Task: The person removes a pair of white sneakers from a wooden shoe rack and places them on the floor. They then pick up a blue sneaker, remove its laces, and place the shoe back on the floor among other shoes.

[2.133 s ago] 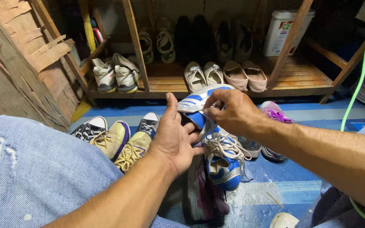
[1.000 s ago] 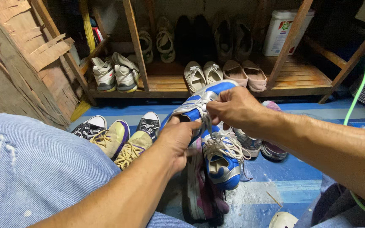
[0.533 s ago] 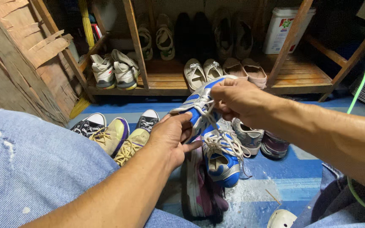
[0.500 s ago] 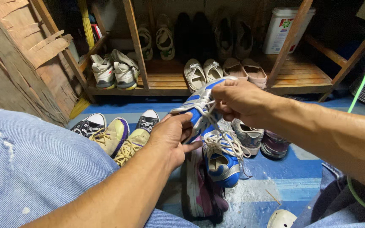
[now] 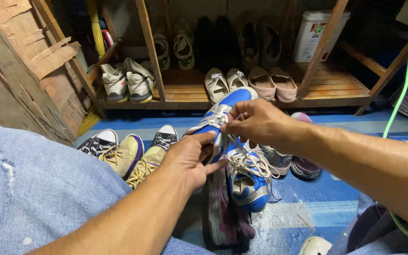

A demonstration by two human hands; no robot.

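A blue sneaker (image 5: 223,118) with silver-white stripes and white laces is being held off the floor, toe tilted up and away, its side resting against the left-hand fingers (image 5: 204,141) and its laces being pinched between the right-hand fingertips (image 5: 230,126). Its matching blue sneaker (image 5: 247,182) is lying just below those fingertips, opening up, loose laces spilling over its tongue.

A single head-worn camera is looking steeply down and forward from the seated person's eye level, sitting close above both forearms and a denim knee (image 5: 38,189), and facing the low wooden shelf (image 5: 242,97) across the blue floor (image 5: 327,212).
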